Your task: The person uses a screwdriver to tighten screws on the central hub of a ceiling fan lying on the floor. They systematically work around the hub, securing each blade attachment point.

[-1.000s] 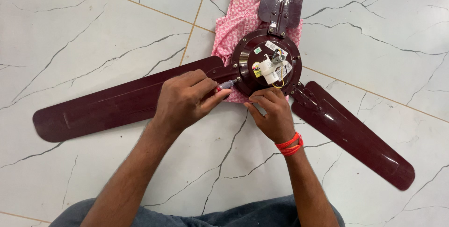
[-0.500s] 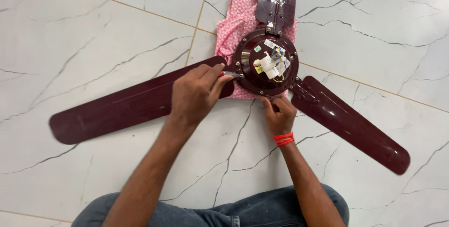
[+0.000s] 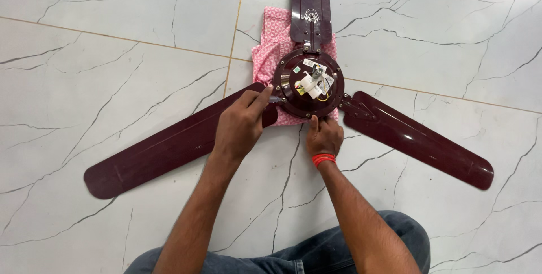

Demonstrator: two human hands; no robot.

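Change: right hand [image 3: 323, 137] has slid down to the fan motor's [image 3: 309, 83] lower edge.
Left hand [image 3: 241, 127]: pinching a small tool [image 3: 275, 99] against the motor.
Right hand: fingers curled, touching the rim.

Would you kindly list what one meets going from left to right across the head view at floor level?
Left fan blade → left hand → round motor housing on the pink cloth → right fan blade, all lying on the marble floor.
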